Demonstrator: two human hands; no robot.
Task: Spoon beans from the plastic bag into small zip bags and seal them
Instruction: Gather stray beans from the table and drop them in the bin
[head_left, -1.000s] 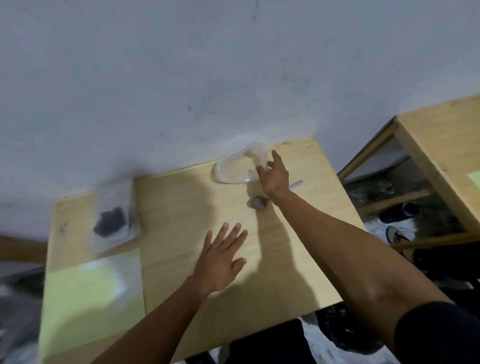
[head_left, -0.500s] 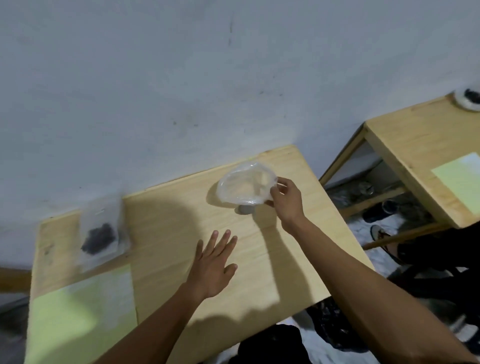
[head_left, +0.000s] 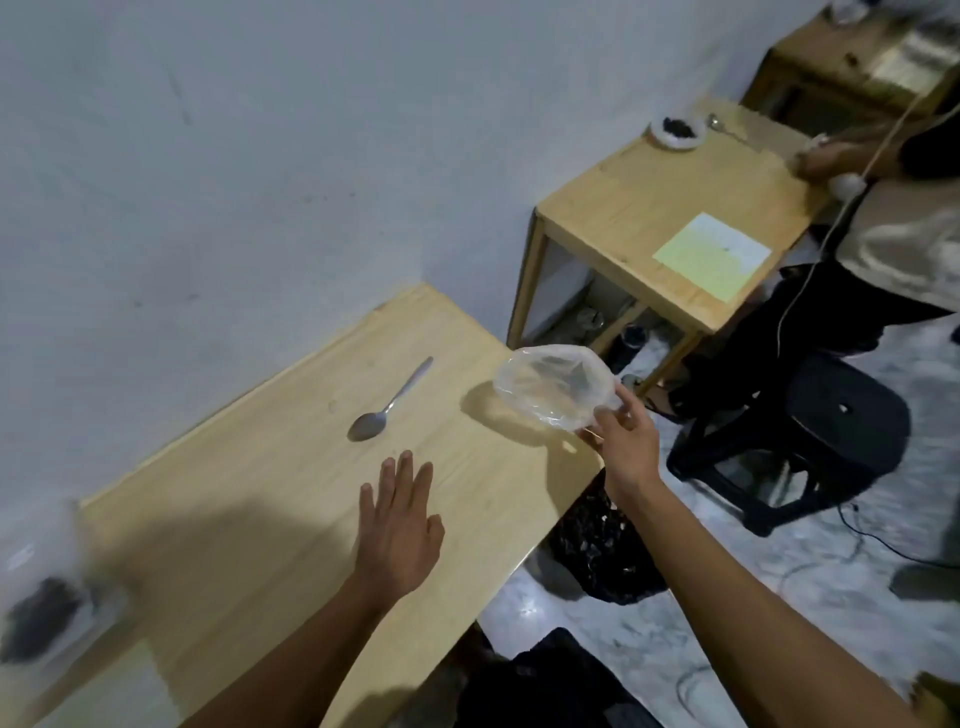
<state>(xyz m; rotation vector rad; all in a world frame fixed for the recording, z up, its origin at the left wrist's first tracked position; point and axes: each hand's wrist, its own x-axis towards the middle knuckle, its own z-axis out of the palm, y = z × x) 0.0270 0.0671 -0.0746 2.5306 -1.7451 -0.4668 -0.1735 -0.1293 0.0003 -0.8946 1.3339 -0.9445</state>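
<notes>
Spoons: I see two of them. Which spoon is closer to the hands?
The spoon lying on the near table, just beyond the flat left hand. The other spoon lies far off on the second table.

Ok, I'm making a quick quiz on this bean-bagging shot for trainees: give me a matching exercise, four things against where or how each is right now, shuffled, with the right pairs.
Things:
1. spoon
2. clear bag
3. left hand
4. bag of beans

States:
A. pinched at its edge, held up by the table's right edge
B. blurred, at the table's far left
C. lying on the table, bowl toward the person
D. fingers straight, holding nothing, over the table

Pairs: 1-C, 2-A, 3-D, 4-B. The right hand does the pinching.
</notes>
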